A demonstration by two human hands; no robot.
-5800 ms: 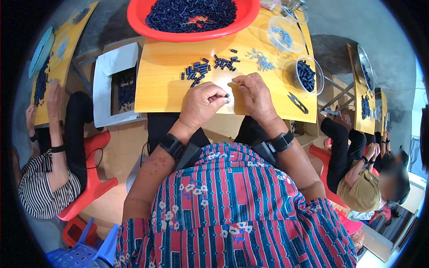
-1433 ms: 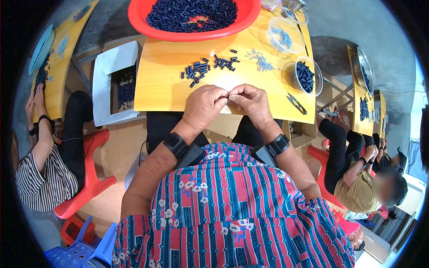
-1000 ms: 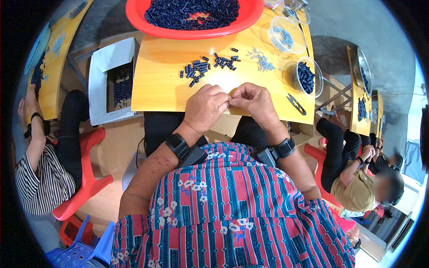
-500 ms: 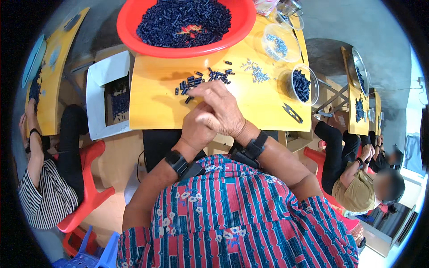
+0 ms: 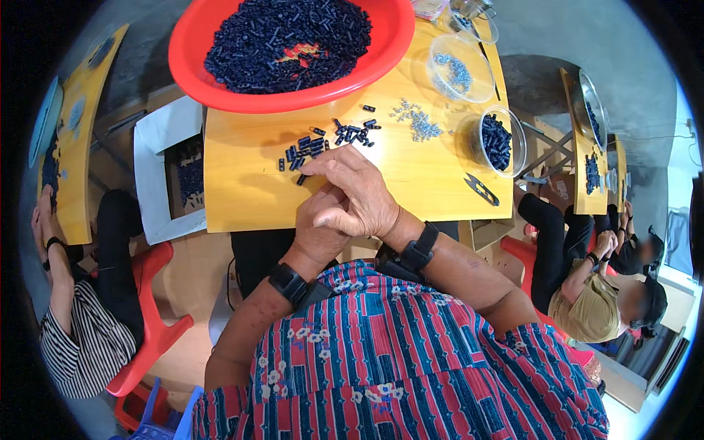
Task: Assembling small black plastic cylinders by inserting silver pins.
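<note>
The right hand (image 5: 357, 192) stretches flat fingers onto the loose dark parts (image 5: 304, 150) on the desk (image 5: 242, 198), grasping nothing visible; the left hand (image 5: 320, 229), beneath, cannot be judged

- Your red basin (image 5: 213, 70) held dark blue-black pieces (image 5: 286, 37).
- The table (image 5: 411, 176) was yellow wood.
- Your shirt (image 5: 411, 367) showed red and blue stripes with white flowers.
- Both wrist bands (image 5: 418, 249) were black.
</note>
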